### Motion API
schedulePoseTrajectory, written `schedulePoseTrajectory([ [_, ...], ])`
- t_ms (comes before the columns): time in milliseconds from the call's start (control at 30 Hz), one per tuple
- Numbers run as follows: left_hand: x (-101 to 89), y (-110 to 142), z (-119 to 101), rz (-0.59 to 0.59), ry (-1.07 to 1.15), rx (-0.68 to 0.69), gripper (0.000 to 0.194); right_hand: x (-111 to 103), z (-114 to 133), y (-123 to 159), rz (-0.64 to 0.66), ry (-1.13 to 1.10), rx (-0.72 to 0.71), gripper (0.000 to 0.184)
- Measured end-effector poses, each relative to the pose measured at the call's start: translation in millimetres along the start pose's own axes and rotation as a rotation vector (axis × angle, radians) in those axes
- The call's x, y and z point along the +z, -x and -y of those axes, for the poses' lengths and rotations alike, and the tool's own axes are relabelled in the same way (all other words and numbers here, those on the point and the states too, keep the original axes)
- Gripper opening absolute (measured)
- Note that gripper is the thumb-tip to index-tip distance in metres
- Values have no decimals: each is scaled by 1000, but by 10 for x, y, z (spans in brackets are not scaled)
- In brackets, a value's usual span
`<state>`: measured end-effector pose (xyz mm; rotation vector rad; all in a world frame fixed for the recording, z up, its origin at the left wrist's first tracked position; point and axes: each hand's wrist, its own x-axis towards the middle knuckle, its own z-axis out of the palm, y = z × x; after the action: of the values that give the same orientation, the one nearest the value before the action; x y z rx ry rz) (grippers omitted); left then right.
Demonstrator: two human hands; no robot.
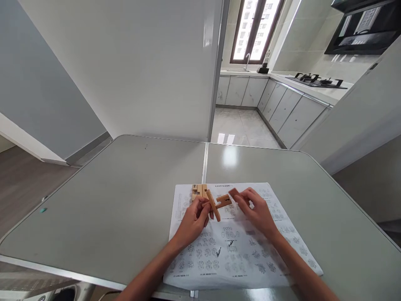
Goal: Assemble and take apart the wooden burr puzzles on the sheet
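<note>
My left hand (196, 217) is closed on a few joined wooden puzzle pieces (213, 205). One long piece slants across the others, and a notched piece (224, 200) with a black mark juts to the right. In my right hand (255, 207), thumb and fingers pinch a separate wooden puzzle piece (233, 192), just right of the joined ones. Behind my left hand, more wooden pieces (199, 190) sit together in a block, partly hidden by the fingers. Under both hands lies a printed sheet (244, 267) with rows of small diagrams and two handwritten tick marks.
The grey table (109, 217) has a pale seam (204, 163) running across its middle. A small green bit (43, 210) lies near the left edge. Beyond the table stand a white wall panel (140, 75) and a kitchen with cabinets (291, 110) and a gas hob (319, 80).
</note>
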<state>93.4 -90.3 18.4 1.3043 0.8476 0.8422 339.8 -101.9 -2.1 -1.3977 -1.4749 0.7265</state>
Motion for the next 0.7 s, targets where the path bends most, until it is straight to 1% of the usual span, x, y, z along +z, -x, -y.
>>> schedulePoseTrajectory([
  [67,0,1,1,13,-21,0,39,-65,14,-29,-42,-225,199,39],
  [133,3,3,0,21,-47,-8,39,-120,-6,-54,-68,-465,345,41],
  [200,7,7,-6,37,-63,-19,39,-149,-34,-65,-70,-640,412,39],
  [267,8,11,-14,65,-73,-27,39,-147,-37,-57,-31,-723,444,38],
  [367,1,16,-15,116,-105,-27,37,-102,24,-27,56,-739,458,42],
  [500,-7,23,0,154,-154,-22,35,-38,127,-18,125,-723,389,40],
  [633,-5,27,-13,151,-228,-7,33,-35,125,-46,100,-659,291,47],
  [700,-5,25,-26,157,-251,-7,33,-39,99,-47,89,-666,276,49],
])
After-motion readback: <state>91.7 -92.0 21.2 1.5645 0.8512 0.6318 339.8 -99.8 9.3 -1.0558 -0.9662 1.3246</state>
